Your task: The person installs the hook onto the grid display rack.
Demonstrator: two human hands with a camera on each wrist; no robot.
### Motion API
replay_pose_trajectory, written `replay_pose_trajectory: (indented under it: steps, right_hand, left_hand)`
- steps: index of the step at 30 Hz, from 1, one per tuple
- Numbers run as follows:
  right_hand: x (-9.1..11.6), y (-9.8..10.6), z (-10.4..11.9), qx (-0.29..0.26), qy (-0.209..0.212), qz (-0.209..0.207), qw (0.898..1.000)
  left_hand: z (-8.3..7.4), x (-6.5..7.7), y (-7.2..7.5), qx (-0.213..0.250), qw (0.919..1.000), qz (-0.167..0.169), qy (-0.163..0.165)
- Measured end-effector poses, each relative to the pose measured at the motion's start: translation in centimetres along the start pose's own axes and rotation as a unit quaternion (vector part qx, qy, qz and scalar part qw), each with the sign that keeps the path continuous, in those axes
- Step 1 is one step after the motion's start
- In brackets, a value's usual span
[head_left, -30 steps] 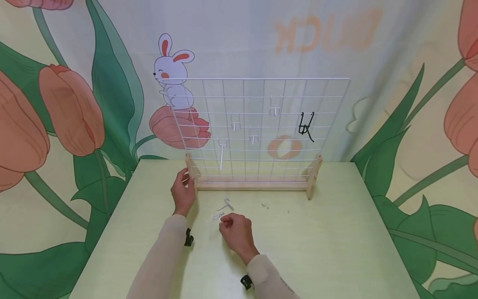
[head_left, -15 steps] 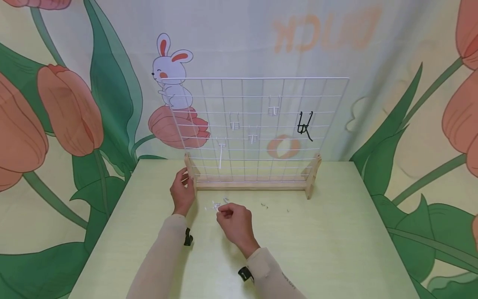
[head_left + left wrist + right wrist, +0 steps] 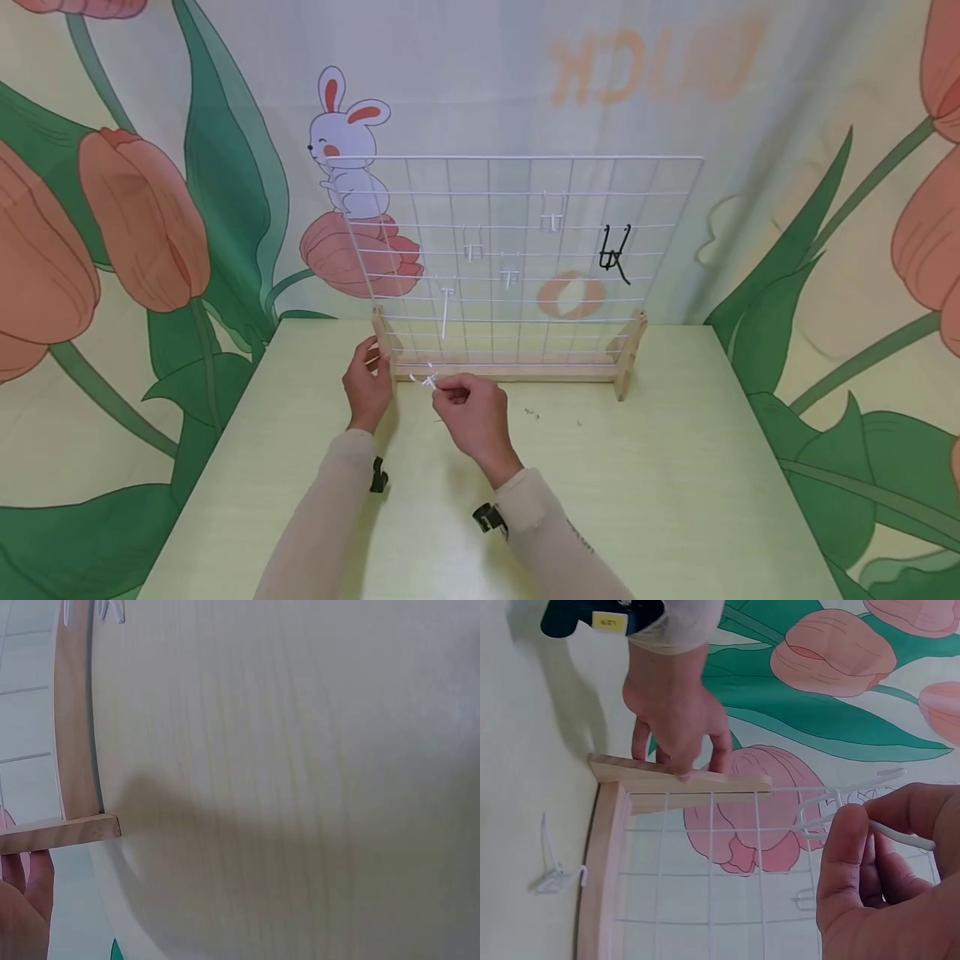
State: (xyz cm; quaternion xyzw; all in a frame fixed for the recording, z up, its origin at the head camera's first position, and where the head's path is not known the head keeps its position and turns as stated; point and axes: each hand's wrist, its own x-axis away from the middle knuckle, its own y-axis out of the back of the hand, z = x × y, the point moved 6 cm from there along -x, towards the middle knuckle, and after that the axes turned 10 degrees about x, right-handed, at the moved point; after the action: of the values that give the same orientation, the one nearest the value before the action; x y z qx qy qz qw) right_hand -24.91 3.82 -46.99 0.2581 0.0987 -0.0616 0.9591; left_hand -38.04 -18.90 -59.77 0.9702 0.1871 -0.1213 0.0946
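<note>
My right hand [image 3: 476, 417] pinches a white wire hook [image 3: 429, 381] between thumb and fingertips, in front of the lower left of a white wire grid panel [image 3: 515, 157]. Seen from the right wrist, the hook's prongs [image 3: 817, 814] point toward the grid, and its straight arm [image 3: 904, 837] sticks out past my thumb. My left hand [image 3: 367, 392] holds the left wooden end piece [image 3: 727, 782] of the grid's stand, fingers against its outer side. Another white hook [image 3: 553, 880] lies on the table by the stand's crossbar [image 3: 600, 885]; my right hand mostly hides it in the head view.
Several white hooks hang on the grid, such as a long one [image 3: 445, 312] at lower left and a short one [image 3: 552, 222] higher up. A black hook [image 3: 613, 254] hangs at right. Small dark bits [image 3: 532, 413] lie on the table [image 3: 675, 467]. A printed curtain [image 3: 465, 75] stands behind.
My right hand has risen with the white hook from low over the table, away from me toward the grid's lower left. My left hand has stayed at the stand.
</note>
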Motion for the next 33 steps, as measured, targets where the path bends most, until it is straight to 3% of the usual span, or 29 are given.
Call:
replay_pose_trajectory:
  steps: [14, 27, 33]
  right_hand:
    - [-2.4, 1.9, 1.6, -0.032, -0.01, 0.01, 0.999]
    - [-4.3, 1.6, 2.2, -0.09, -0.061, 0.014, 0.994]
    - [-5.4, 1.3, 2.8, -0.112, -0.063, 0.013, 0.992]
  left_hand:
    - [0.1, 0.0, 0.0, -0.002, 1.0, 0.005, 0.007]
    - [-0.1, 0.0, 0.1, 0.0, 1.0, 0.006, -0.006]
    - [0.1, -0.1, 0.0, 0.0, 1.0, 0.002, -0.009]
